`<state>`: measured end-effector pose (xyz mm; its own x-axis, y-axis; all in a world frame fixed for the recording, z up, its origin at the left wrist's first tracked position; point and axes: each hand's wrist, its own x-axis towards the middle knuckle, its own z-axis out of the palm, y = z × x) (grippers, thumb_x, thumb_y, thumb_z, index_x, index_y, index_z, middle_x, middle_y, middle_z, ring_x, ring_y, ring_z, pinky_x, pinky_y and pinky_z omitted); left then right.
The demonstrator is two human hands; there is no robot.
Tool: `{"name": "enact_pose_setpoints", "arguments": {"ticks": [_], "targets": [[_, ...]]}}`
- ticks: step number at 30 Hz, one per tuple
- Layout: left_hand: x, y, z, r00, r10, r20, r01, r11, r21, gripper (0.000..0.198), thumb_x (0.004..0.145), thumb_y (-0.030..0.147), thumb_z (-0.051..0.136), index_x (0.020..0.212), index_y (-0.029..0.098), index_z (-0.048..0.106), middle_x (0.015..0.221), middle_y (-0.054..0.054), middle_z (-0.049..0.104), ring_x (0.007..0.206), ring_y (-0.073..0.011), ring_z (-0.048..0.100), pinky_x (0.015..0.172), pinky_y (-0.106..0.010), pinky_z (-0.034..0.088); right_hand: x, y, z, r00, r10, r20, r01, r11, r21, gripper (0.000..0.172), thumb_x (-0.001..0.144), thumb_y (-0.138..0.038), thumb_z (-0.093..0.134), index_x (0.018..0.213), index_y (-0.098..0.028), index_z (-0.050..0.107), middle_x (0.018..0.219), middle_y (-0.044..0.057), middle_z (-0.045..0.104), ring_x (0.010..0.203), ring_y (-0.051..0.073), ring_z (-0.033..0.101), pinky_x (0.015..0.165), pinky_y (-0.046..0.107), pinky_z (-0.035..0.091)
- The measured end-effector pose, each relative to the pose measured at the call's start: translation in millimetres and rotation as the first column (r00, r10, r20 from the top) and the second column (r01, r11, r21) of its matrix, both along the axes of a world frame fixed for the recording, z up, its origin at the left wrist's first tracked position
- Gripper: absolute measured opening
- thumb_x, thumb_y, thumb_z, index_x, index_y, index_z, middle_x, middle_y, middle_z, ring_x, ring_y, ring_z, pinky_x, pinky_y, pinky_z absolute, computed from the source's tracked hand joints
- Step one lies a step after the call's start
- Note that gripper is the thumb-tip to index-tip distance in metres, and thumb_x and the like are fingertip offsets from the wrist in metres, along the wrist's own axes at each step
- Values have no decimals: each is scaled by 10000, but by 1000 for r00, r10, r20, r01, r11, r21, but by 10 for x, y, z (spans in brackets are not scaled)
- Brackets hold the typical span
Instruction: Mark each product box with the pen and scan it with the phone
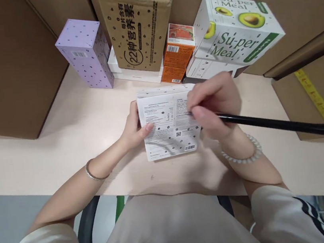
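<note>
A white box (167, 130) printed with small text, a QR code and a barcode lies flat on the pale table (70, 134) in front of me. My left hand (134, 129) grips its left edge, thumb on top. My right hand (215, 102) pinches a long black pen (271, 124), whose tip touches the box's upper right part. The pen's shaft runs out to the right edge of the view.
Behind the white box stand a lilac dotted box (86, 53), a tall brown carton with printed characters (136, 24), an orange box (178, 53) and a white avocado "Su-per Meal" box (235, 30). Large cardboard cartons (6, 67) wall in the table on the left, back and right.
</note>
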<state>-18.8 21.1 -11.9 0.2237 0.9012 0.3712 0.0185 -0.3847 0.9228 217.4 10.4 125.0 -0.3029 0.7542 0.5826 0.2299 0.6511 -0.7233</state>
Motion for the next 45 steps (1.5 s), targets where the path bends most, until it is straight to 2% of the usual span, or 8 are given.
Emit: {"name": "enact_pose_setpoints", "arguments": {"ticks": [3,8,19,30,34,38,42,45], "targets": [[16,-17,-7,1000,24,-4,-24,998,61,875,839,919,712,1345,224,550,1311,-173,720,1180,-364,732,974,-536,607,-125,0,-13,999,26,47,-31,992,120,181,946,-257,764,841,-312,627,756,-52,725,534,154,611,496,339,498],[24,19,-47,996,76,-37,-67,979,190,920,796,905,757,1359,226,494,1303,-168,699,1127,-354,729,934,-520,599,-196,63,-39,989,69,134,-107,948,299,204,941,-185,785,830,-321,680,716,-65,738,598,157,673,537,321,537],[54,24,-48,997,65,-50,-53,974,222,987,817,887,772,1456,260,355,1440,-177,620,1302,-392,692,1071,-564,595,-264,48,-58,979,-82,186,42,976,211,298,1003,-384,752,728,-343,647,674,-46,719,612,165,674,618,322,630],[44,78,-136,999,50,-4,-48,973,224,1001,770,907,809,1413,254,407,1359,-144,656,1182,-356,709,986,-509,587,-258,127,-128,988,-87,124,45,949,312,227,954,-280,772,755,-327,674,664,-38,722,580,171,673,526,326,557],[8,107,-143,999,28,27,-32,984,174,978,756,862,859,1411,261,450,1319,-129,684,1124,-337,721,971,-509,586,-241,132,-78,998,19,67,-26,993,112,185,918,-326,833,796,-325,695,700,-24,732,600,185,658,536,354,555],[16,130,-131,989,27,143,-37,997,66,929,744,851,881,1388,271,545,1307,-128,710,1208,-366,716,1000,-531,608,-1,69,192,998,52,20,-47,979,-200,270,862,-388,918,799,-322,664,704,-31,685,551,170,584,490,355,516],[57,157,-114,947,33,319,2,994,-109,824,771,825,875,1333,275,629,1262,-123,754,1324,-410,714,1058,-562,622,445,65,450,968,-3,249,91,936,-340,275,845,-378,919,815,-295,658,716,-28,688,558,149,562,499,329,444],[49,182,-71,916,71,394,21,975,-223,728,805,768,871,1286,260,670,1265,-122,789,1332,-401,731,1074,-544,626,711,193,441,781,-99,617,375,864,-337,216,851,-243,840,758,-260,646,675,-14,690,581,166,614,539,323,443]]}}
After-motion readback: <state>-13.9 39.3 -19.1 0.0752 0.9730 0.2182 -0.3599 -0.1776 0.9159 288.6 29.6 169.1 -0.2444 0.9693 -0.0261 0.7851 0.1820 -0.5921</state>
